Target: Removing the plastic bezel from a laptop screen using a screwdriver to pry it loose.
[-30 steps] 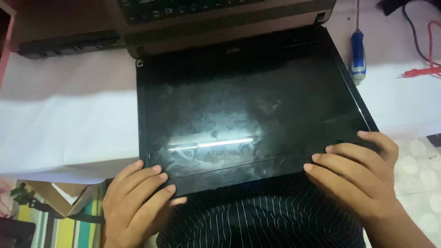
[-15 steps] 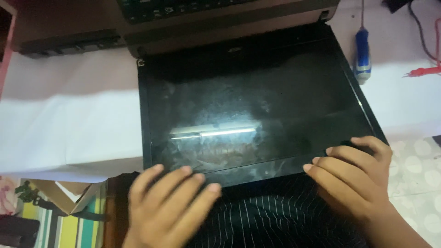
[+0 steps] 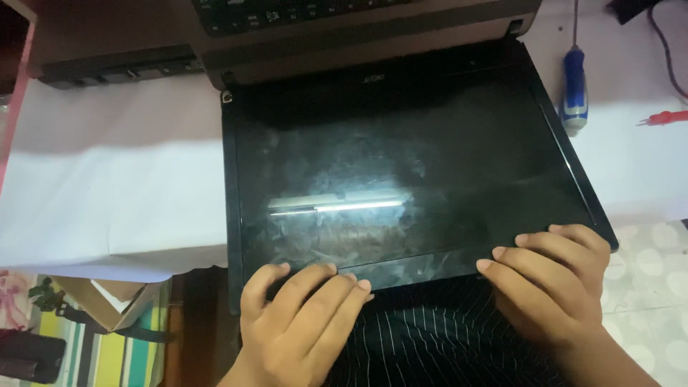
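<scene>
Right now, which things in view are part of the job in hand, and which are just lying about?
In hand: laptop screen panel, left hand and right hand on its near edge, laptop base behind it.

Lying about: blue-handled screwdriver, red probe, cardboard box, white table cover.

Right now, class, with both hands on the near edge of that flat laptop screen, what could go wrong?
1. The laptop screen overhangs the table; pressing its near edge may strain the hinges.
2. The left hand and right hand fingertips rest on the dusty glass, which might crack or smear.
3. The screwdriver could roll off.
</scene>
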